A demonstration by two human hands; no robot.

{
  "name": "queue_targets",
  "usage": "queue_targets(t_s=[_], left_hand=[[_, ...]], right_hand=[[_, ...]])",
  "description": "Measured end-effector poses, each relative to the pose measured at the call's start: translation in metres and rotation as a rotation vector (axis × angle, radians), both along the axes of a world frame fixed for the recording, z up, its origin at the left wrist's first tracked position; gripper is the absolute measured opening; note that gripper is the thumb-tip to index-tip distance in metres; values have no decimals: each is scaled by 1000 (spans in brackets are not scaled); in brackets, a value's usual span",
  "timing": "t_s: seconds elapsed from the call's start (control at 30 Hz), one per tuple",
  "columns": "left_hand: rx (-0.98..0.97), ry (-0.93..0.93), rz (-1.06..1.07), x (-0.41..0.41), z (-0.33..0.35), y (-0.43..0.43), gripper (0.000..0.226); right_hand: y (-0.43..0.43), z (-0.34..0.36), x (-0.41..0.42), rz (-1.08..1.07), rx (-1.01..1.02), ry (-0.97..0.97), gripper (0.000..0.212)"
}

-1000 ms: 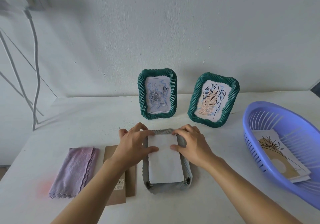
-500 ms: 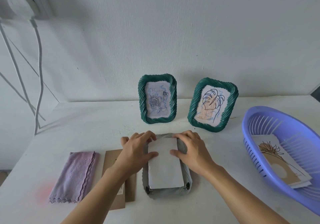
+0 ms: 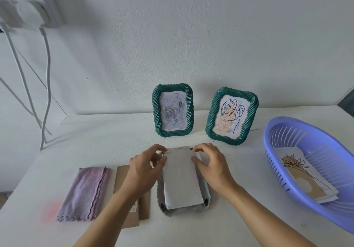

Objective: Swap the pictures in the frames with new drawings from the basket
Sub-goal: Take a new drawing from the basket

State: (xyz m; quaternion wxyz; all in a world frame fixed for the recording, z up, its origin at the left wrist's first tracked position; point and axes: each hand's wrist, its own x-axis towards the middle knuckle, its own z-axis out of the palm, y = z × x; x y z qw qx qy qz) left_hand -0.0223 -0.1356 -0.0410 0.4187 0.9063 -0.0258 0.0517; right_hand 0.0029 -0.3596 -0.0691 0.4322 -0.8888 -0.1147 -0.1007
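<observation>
A third frame (image 3: 205, 206) lies face down on the white table in front of me. A white sheet (image 3: 181, 179) lies blank side up in its back opening. My left hand (image 3: 146, 168) pinches the sheet's far left corner, thumb on the paper. My right hand (image 3: 210, 163) pinches the far right corner the same way. Two green twisted-rim frames stand against the wall: one (image 3: 173, 110) shows a rose drawing, the other (image 3: 231, 115) a leaf drawing. A purple basket (image 3: 298, 132) at the right holds drawings (image 3: 306, 176), the top one a line plant on brown.
A folded lilac cloth (image 3: 84, 193) lies at the left. Brown backing boards (image 3: 132, 204) lie between the cloth and the face-down frame, partly under my left forearm. White cables (image 3: 46, 86) hang from a wall socket at far left.
Both hands have slid from lying over the sheet's top part to pinching its two far corners. The view has tilted up a little.
</observation>
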Motion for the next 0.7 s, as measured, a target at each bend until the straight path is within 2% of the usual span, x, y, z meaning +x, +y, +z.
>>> queue_targets(t_s=[0.13, 0.3, 0.37, 0.53, 0.7], left_hand=[[-153, -16, -24, -9, 12, -6, 19], [-331, 36, -87, -22, 13, -10, 39], [-337, 37, -88, -24, 12, -12, 42], [-282, 1, -76, -19, 18, -20, 27], [-280, -7, -60, -14, 26, -27, 25]], right_hand=[[-2, 19, -8, 8, 186, 94, 10], [-5, 29, -12, -32, 346, 123, 16], [-7, 34, -14, -30, 352, 114, 20], [-19, 49, -15, -26, 270, 51, 22], [-31, 64, -18, -5, 267, 58, 25]])
